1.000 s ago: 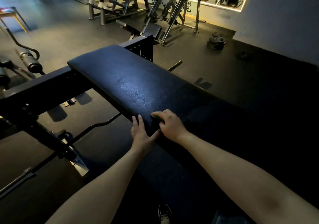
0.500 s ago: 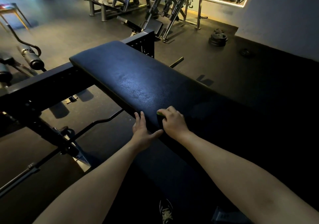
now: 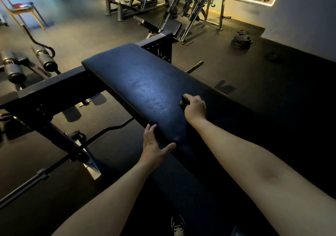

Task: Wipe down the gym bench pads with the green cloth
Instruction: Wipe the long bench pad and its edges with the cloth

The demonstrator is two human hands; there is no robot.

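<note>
Gripping the bunched green cloth (image 3: 184, 101), our right hand (image 3: 195, 107) has slid farther up the dark pad (image 3: 145, 83). Our left hand (image 3: 153, 148) rests flat, fingers straight, on the pad's edge.

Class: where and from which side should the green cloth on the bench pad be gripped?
Grip the green cloth from above, over its bunched top, as the right hand does. It lies wadded on the flat bench pad, so only its top and sides are exposed.
</note>
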